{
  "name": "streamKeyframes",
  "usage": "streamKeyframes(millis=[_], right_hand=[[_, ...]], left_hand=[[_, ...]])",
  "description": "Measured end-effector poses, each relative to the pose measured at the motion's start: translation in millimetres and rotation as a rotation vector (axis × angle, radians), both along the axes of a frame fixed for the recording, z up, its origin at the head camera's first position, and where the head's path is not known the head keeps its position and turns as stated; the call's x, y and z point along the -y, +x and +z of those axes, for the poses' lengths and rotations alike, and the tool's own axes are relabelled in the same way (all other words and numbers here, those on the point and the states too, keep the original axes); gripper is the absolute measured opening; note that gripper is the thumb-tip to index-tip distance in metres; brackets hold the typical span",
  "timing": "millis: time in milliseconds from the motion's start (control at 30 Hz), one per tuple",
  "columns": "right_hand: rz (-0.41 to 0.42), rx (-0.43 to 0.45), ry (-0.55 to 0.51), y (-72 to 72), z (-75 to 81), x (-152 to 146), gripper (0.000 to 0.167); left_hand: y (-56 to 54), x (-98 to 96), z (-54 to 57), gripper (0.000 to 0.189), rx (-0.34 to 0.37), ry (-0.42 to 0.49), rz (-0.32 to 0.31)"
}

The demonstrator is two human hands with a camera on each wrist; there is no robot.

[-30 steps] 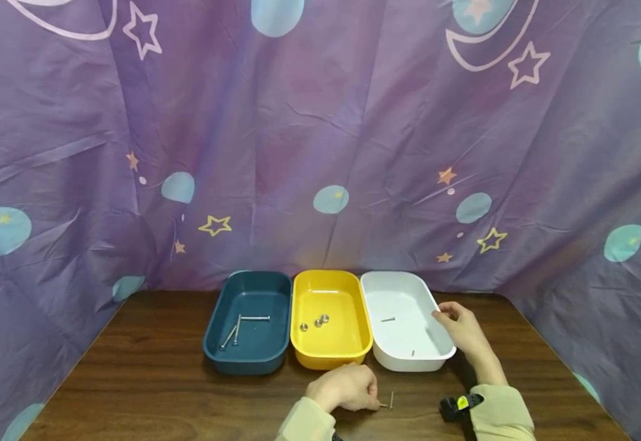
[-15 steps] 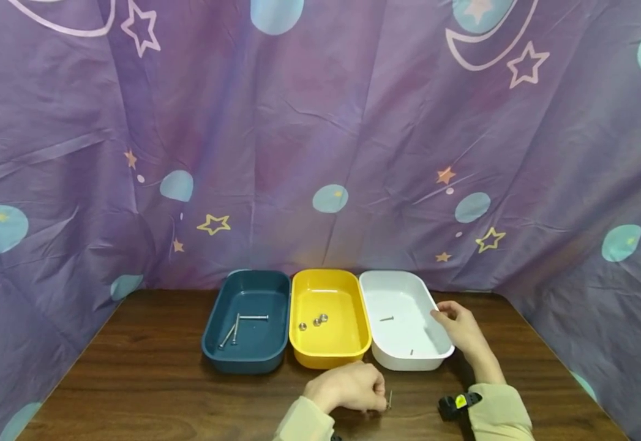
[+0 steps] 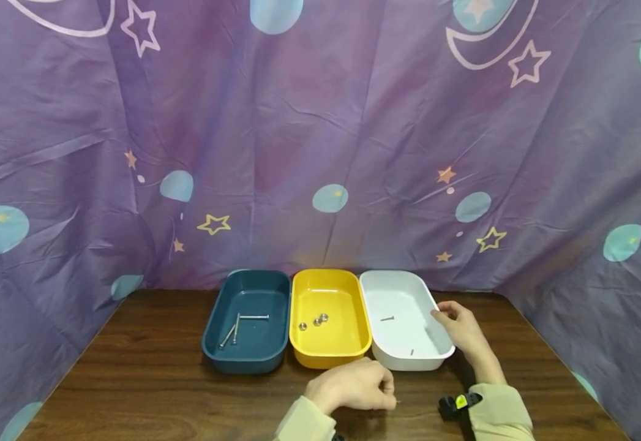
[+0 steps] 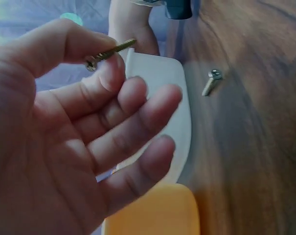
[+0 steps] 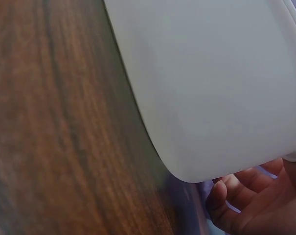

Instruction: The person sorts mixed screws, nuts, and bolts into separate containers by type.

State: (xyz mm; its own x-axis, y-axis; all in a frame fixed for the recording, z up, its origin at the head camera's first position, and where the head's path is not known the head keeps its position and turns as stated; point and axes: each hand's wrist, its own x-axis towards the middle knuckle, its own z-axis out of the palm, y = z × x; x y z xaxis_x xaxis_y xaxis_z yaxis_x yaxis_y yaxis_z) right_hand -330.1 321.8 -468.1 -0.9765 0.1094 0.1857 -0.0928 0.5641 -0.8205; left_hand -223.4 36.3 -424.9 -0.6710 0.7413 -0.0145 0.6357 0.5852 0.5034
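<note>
My left hand is above the table in front of the yellow and white trays. In the left wrist view its thumb and index finger pinch a small brass-coloured screw, the other fingers loosely bent. A second screw lies on the table beyond; the left hand mostly hides it in the head view. My right hand grips the right rim of the white tray, thumb over the edge. The right wrist view has the tray's outer wall and curled fingers under its rim.
Inside the white tray lie two small screws. The yellow tray, in the middle, holds 3 nuts. At left, the dark blue tray contains 3 long bolts. A patterned purple curtain hangs behind the wooden table.
My left hand has picked up one screw from the table and shifted slightly right and up, now covering the spot where the screws lay. The right hand stays on the white tray.
</note>
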Motion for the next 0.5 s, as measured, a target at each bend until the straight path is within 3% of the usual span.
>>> streamKeyframes(millis=[233, 500], right_hand=[[0.011, 0.006, -0.003, 0.1, -2.3, -1, 0.034], [0.030, 0.002, -0.023, 0.4, -2.4, -1, 0.036]], left_hand=[[-6.4, -7.1, 10.8, 0.017, -0.100, 0.092, -0.111], [-20.1, -18.6, 30.9, 0.027, -0.215, 0.038, 0.006]])
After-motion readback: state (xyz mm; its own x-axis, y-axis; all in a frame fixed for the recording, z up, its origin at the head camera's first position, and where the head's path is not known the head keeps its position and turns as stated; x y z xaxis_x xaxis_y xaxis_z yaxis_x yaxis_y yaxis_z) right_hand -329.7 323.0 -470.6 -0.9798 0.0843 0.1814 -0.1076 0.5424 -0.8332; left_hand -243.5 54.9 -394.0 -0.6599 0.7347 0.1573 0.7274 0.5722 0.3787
